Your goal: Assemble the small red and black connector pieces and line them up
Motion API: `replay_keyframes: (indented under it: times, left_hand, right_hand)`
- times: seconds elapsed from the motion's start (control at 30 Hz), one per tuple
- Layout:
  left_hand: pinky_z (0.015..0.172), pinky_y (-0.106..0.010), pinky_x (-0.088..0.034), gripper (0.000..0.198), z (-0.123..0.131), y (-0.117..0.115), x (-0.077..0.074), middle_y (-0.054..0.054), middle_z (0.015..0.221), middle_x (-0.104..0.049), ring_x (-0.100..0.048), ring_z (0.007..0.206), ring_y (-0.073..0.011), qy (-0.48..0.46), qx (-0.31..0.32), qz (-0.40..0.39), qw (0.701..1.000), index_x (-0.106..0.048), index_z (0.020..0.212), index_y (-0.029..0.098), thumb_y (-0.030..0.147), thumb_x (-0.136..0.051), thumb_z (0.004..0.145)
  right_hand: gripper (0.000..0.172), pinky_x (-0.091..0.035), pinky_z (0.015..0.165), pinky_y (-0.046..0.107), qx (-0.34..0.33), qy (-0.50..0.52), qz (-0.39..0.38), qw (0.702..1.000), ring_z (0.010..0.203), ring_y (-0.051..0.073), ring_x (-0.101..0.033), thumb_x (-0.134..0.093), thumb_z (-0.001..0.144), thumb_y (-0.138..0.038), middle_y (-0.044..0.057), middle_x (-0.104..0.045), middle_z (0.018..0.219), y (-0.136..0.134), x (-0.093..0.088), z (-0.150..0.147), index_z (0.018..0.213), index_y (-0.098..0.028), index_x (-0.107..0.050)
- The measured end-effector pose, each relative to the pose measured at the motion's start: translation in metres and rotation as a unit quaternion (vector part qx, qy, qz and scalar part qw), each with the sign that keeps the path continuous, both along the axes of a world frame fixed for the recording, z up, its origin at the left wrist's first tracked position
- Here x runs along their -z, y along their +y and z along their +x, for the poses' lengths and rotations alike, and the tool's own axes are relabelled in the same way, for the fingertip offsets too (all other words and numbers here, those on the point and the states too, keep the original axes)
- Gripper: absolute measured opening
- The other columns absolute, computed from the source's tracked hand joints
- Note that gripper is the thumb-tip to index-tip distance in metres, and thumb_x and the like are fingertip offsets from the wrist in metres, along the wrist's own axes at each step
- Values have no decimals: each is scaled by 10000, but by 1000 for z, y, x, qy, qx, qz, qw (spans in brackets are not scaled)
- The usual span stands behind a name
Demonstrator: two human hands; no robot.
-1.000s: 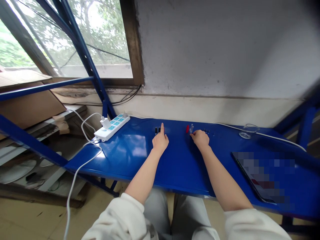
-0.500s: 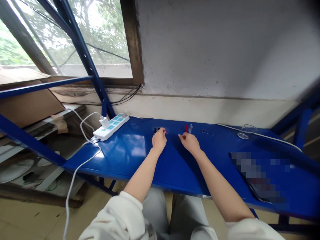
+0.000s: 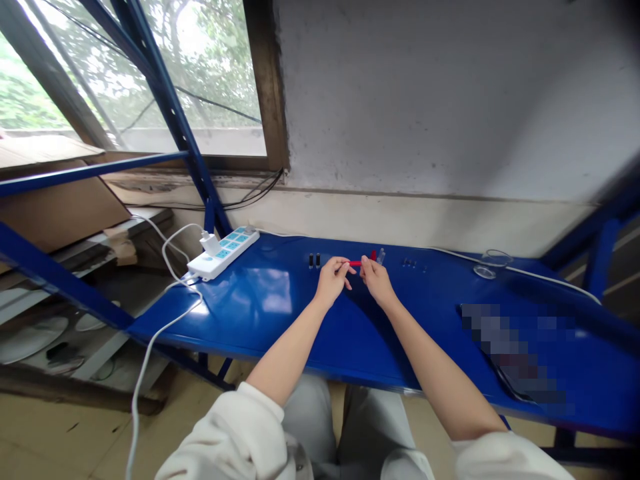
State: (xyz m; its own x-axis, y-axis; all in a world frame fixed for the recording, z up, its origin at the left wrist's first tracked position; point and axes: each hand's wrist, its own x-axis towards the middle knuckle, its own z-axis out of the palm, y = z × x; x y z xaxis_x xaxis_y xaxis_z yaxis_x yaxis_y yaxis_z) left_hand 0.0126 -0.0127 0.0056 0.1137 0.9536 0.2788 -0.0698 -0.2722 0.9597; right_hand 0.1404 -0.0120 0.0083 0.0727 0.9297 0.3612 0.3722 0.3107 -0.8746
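Above the blue table, a thin red pen-like rod (image 3: 355, 263) spans the gap between my two hands, lying roughly level. Thumb and index finger of my left hand (image 3: 333, 280) pinch its left end, while the other fingers stick out. The right end disappears into the closed fingers of my right hand (image 3: 377, 280). Just behind my right hand are red pieces (image 3: 373, 255) and clear plastic pieces (image 3: 381, 256). Two short black cylinders (image 3: 315, 261) stand to the left of my left hand. Several tiny clear parts (image 3: 409, 263) lie right of my right hand.
A white power strip (image 3: 225, 253) with a plugged-in charger and cable sits at the table's (image 3: 280, 333) left end. At the right are a round clear object (image 3: 485, 272), a white cable (image 3: 550, 280) and a dark, blurred flat item (image 3: 505, 353). Blue frame posts flank the table.
My left hand has moved right, away from the black cylinders, bringing the red rod to my right hand. My right hand has shifted slightly and closed on the rod's other end.
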Motion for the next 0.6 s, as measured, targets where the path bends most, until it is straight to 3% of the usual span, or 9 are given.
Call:
replay_keyframes:
  times: [0.3,0.47,0.6]
  left_hand:
    - [375,-166,-353,350,1,-1,-1,23,530,-545,-454,334,-50,57,-45,-36,997,-452,737,149,476,-367,830]
    - [384,-178,-364,430,-1,-1,-1,23,437,-490,-463,353,-70,14,-65,-74,995,-433,625,155,544,-374,799]
    - [360,-170,-319,424,-3,-1,-4,26,478,-505,-432,330,-51,-22,-113,-76,990,-459,654,147,540,-384,796]
  right_hand:
    - [507,-335,482,214,-19,-19,2,1000,468,96,-388,-302,787,-624,-26,-406,472,-5,-5,-3,541,-192,-402]
    - [485,-346,495,213,-49,-25,6,998,457,89,-393,-311,804,-591,-32,-418,477,-5,-6,-2,562,-189,-434]
    - [415,-359,483,211,-89,-16,6,996,467,90,-424,-356,804,-551,-25,-479,543,0,-1,0,719,-180,-523]
